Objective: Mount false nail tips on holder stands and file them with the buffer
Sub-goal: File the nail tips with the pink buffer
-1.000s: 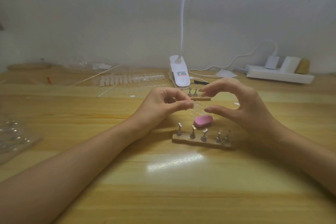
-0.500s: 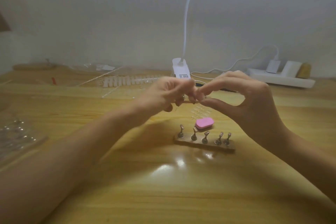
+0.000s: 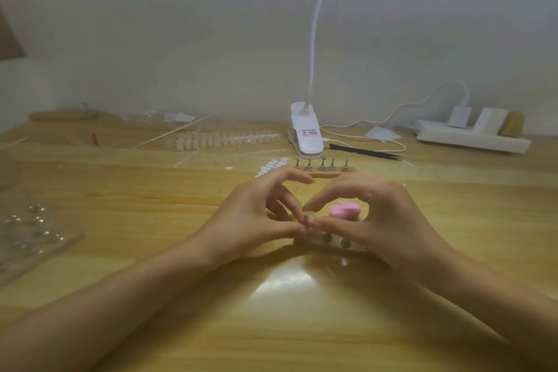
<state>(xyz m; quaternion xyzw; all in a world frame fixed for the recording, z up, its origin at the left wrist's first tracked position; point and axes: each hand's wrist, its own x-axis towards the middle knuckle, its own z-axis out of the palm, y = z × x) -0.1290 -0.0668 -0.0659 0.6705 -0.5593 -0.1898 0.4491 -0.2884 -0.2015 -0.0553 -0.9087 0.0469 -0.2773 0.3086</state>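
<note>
A small translucent false nail tip (image 3: 309,217) sits near the middle of the surface (image 3: 271,326), held just above the left end of the near holder stand (image 3: 335,246). Both hands meet on it. The left hand (image 3: 256,217) has its grip closed to a pinch, thumb and a curled finger pressing the tip from the left, with the forefinger arched free above. The right hand (image 3: 383,220) pinches the same tip from the right between thumb and forefinger. The stand's wooden base lies partly under the right hand, and only a couple of its metal pegs show. The pink buffer (image 3: 345,210) lies just behind the stand, seen through the arch of the right fingers. Farther toward the back edge a far holder stand (image 3: 322,164) carries five bare pegs, with a row of small white ovals (image 3: 271,165) to its left. Behind it stands a white clip lamp (image 3: 306,133), with black tweezers (image 3: 365,151) to its right and a tray of nail tips (image 3: 226,139) to its left. A white power strip (image 3: 471,137) lies at the back right corner, and a clear plastic pack (image 3: 30,232) lies at the left edge.
</note>
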